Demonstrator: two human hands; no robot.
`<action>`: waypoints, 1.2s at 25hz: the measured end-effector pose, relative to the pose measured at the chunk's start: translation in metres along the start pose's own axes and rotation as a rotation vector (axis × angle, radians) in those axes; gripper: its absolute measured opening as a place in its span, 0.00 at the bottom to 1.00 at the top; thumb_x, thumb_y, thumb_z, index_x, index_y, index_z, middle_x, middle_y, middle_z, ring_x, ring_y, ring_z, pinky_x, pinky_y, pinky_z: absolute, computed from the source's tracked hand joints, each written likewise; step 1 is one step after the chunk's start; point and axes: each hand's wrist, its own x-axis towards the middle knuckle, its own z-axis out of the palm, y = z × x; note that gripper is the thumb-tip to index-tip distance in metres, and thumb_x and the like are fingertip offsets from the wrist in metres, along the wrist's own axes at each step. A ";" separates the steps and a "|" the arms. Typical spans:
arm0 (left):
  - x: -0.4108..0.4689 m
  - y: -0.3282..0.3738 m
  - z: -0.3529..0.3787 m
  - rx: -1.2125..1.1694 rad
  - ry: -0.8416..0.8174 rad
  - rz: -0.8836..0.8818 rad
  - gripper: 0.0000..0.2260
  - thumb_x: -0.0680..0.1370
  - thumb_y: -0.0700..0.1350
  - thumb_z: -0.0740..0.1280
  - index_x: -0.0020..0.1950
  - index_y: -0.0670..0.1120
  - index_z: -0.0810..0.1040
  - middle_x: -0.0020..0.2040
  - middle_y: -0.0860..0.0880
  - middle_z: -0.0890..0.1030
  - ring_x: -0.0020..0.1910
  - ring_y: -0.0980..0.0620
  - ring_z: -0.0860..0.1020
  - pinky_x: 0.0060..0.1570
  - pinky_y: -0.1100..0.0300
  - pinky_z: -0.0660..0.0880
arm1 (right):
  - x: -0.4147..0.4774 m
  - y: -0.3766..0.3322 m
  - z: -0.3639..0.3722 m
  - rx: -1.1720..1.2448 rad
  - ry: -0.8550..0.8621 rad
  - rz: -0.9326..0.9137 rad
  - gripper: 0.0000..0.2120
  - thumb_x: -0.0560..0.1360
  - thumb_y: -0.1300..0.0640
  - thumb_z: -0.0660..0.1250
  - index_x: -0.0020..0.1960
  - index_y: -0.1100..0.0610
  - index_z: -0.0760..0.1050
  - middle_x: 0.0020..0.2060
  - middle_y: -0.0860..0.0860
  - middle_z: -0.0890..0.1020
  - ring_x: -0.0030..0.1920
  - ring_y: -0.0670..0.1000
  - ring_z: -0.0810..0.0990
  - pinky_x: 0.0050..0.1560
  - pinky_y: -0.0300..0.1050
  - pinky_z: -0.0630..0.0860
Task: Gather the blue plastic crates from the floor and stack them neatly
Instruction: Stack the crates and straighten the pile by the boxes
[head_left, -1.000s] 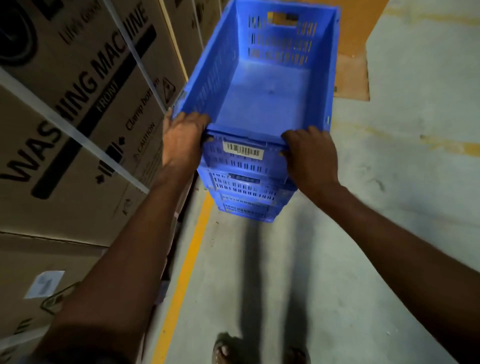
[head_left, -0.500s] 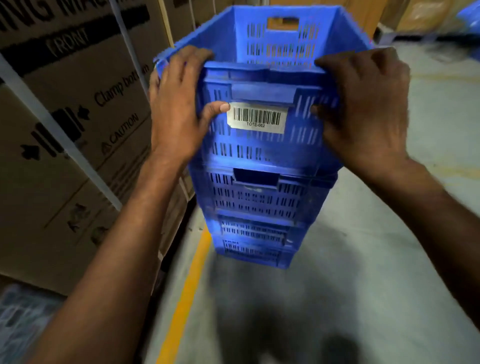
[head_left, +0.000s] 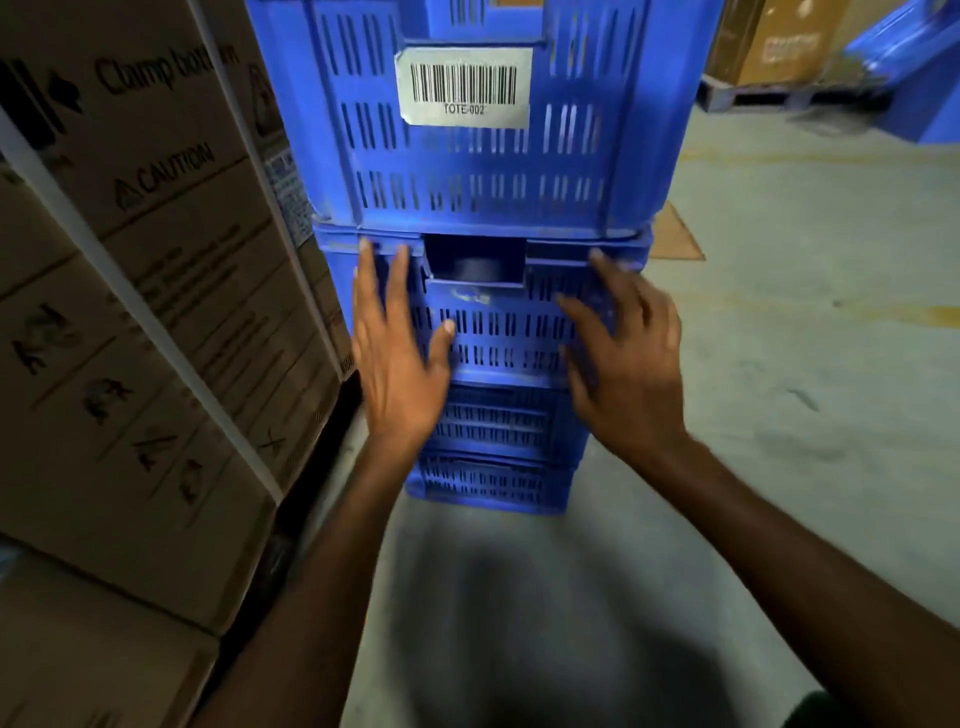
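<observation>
A stack of several blue slotted crates stands on the concrete floor straight ahead. The top crate (head_left: 478, 171) carries a white barcode label (head_left: 464, 85) reading TOTE-002 and sits on the second crate (head_left: 498, 322). My left hand (head_left: 397, 353) is spread with straight fingers against the left part of the second crate's front wall, fingertips near its rim. My right hand (head_left: 623, 358) is spread the same way on the right part of that wall. Neither hand grips anything. Two lower crates (head_left: 493, 467) show beneath my hands.
Large strapped cardboard cartons (head_left: 135, 291) marked "Clamp bottom" and "CAUTION" stand tight against the stack's left side. Open concrete floor (head_left: 805, 338) lies to the right. Another blue object (head_left: 914, 78) and brown boxes on a pallet (head_left: 769, 47) sit far right.
Both hands let go of the top crate's rim and dropped to the second crate's front wall, fingers now spread. The view moved lower and closer to the stack.
</observation>
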 end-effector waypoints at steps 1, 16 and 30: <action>-0.023 -0.009 0.013 -0.074 0.018 -0.084 0.26 0.81 0.47 0.71 0.76 0.44 0.67 0.77 0.41 0.61 0.76 0.44 0.65 0.73 0.54 0.64 | -0.020 0.002 0.009 0.063 0.056 0.077 0.18 0.77 0.56 0.69 0.66 0.58 0.77 0.73 0.58 0.70 0.69 0.61 0.70 0.67 0.61 0.68; -0.051 -0.031 0.093 -0.880 -0.144 -1.051 0.10 0.81 0.45 0.70 0.52 0.39 0.74 0.51 0.37 0.81 0.44 0.49 0.84 0.35 0.64 0.81 | -0.053 0.037 0.082 0.481 -0.041 0.721 0.14 0.78 0.49 0.69 0.42 0.57 0.70 0.41 0.55 0.75 0.43 0.55 0.76 0.41 0.40 0.70; -0.175 -0.104 0.144 -0.727 -0.226 -1.265 0.14 0.85 0.46 0.64 0.41 0.44 0.67 0.35 0.46 0.66 0.31 0.51 0.67 0.23 0.63 0.66 | -0.189 0.037 0.152 0.556 -0.362 0.971 0.19 0.79 0.50 0.69 0.68 0.56 0.74 0.56 0.48 0.82 0.56 0.49 0.80 0.61 0.49 0.77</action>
